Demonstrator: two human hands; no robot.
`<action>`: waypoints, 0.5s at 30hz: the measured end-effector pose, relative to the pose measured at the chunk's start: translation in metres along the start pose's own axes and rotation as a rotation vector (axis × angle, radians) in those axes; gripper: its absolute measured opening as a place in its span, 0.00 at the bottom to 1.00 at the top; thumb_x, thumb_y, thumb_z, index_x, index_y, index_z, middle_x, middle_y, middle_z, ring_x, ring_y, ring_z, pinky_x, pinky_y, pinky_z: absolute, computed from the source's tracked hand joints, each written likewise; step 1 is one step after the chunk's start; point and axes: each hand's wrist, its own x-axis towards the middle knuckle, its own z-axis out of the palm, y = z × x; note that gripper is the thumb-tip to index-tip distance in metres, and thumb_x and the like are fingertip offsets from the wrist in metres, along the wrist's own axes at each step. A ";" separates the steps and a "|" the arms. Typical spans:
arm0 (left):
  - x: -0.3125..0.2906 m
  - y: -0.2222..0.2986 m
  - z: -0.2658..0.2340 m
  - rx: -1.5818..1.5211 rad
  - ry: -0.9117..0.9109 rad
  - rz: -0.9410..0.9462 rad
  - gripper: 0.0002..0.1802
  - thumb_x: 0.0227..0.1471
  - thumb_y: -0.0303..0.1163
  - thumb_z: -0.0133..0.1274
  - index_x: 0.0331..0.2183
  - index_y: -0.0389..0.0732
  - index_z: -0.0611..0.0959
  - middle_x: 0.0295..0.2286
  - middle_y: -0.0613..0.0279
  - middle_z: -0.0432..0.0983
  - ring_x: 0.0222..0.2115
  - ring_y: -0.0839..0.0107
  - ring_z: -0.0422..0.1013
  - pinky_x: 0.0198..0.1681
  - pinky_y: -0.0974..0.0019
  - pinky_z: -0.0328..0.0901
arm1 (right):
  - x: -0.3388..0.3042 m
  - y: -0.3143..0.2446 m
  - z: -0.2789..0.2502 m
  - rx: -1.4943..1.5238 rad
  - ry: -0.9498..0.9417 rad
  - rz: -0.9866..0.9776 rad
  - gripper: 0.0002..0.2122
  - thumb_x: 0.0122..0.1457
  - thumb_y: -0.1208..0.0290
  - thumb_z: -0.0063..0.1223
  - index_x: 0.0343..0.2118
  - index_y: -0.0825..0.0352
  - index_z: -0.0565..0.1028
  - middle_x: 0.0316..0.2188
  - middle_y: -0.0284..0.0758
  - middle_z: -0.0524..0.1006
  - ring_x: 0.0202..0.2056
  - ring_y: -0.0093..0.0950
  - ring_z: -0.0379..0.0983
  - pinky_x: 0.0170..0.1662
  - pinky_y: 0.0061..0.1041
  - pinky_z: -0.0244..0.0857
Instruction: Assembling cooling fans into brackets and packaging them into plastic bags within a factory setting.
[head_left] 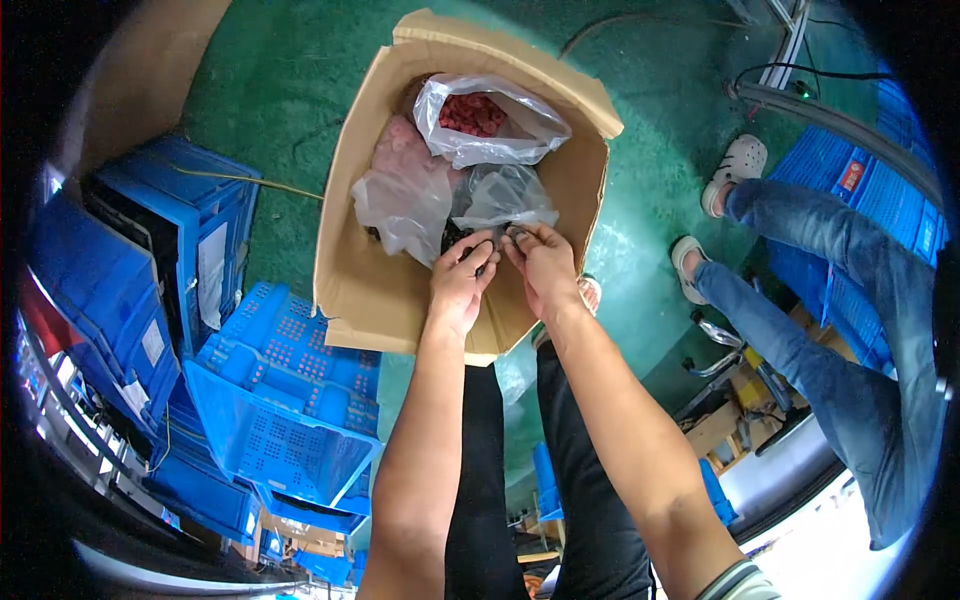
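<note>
Both of my hands reach into an open cardboard box (pixel 400 300) on the floor, at its near side. My left hand (pixel 458 283) is closed, with small dark pieces showing between its fingertips; their kind is too small to tell. Close beside it, my right hand (pixel 545 268) pinches at the near edge of a clear plastic bag (pixel 505 193), and what lies between its fingers is hidden. Behind them an open clear bag (pixel 545 128) holds small red pieces (pixel 472 115). A cloudy bag (pixel 400 205) with pinkish contents (pixel 408 150) lies at the left inside the box.
Blue plastic crates (pixel 285 440) stand to the left, beside folded blue bins (pixel 110 290). At the right another person's legs (pixel 800 215) in jeans and pale clogs (pixel 740 165) are near stacked blue panels (pixel 850 170). A metal frame (pixel 840 120) stands at the upper right over the green floor (pixel 290 60).
</note>
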 end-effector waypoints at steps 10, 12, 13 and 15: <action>0.030 -0.009 0.025 0.099 0.050 0.112 0.09 0.52 0.23 0.51 0.38 0.37 0.79 0.36 0.63 0.72 0.38 0.73 0.69 0.39 0.71 0.65 | -0.053 -0.008 -0.021 -0.095 -0.166 -0.127 0.22 0.58 0.85 0.37 0.58 0.75 0.55 0.54 0.46 0.66 0.51 0.30 0.67 0.52 0.24 0.62; 0.063 -0.001 -0.008 0.716 0.047 0.581 0.07 0.51 0.23 0.48 0.34 0.38 0.78 0.34 0.62 0.72 0.35 0.71 0.69 0.36 0.67 0.66 | -0.087 -0.022 -0.018 -0.068 -0.197 -0.176 0.22 0.58 0.85 0.37 0.57 0.75 0.56 0.51 0.44 0.68 0.49 0.29 0.68 0.51 0.23 0.63; 0.067 -0.020 -0.008 0.716 0.017 0.540 0.07 0.51 0.23 0.48 0.34 0.38 0.78 0.34 0.62 0.72 0.35 0.71 0.69 0.36 0.67 0.66 | -0.094 -0.005 -0.042 -0.130 -0.158 -0.178 0.21 0.58 0.84 0.37 0.57 0.74 0.57 0.49 0.43 0.70 0.47 0.29 0.70 0.50 0.22 0.63; 0.061 -0.050 0.052 0.552 0.099 0.429 0.08 0.51 0.26 0.47 0.36 0.39 0.77 0.34 0.61 0.71 0.35 0.68 0.69 0.36 0.63 0.67 | -0.130 -0.011 -0.095 -0.168 -0.021 -0.247 0.18 0.58 0.84 0.39 0.52 0.75 0.63 0.44 0.38 0.74 0.44 0.27 0.71 0.47 0.23 0.65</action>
